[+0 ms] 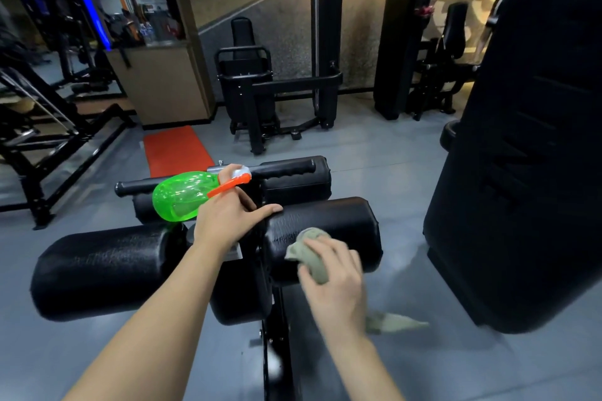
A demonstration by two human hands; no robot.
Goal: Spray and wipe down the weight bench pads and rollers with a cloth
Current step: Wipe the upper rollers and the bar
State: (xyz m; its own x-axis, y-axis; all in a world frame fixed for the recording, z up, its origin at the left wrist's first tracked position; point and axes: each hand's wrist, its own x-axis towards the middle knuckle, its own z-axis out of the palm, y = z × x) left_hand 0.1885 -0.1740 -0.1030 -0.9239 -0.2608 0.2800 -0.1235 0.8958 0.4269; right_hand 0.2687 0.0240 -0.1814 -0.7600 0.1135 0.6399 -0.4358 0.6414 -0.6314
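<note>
Right hand (335, 283) presses bunched cloth (309, 259) against centre-right roller (345, 221), whose axis runs left-right across frame; left hand (228, 221) grips green spray bottle (180, 195).

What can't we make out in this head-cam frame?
Spray bottle nozzle: head view, hidden by left hand.
Cloth: head view, mostly under right hand, motion-blurred.
Right roller: head view, wet or dry unclear, dark and blurred.
Bench frame: head view, cut off by bottom edge.
</note>
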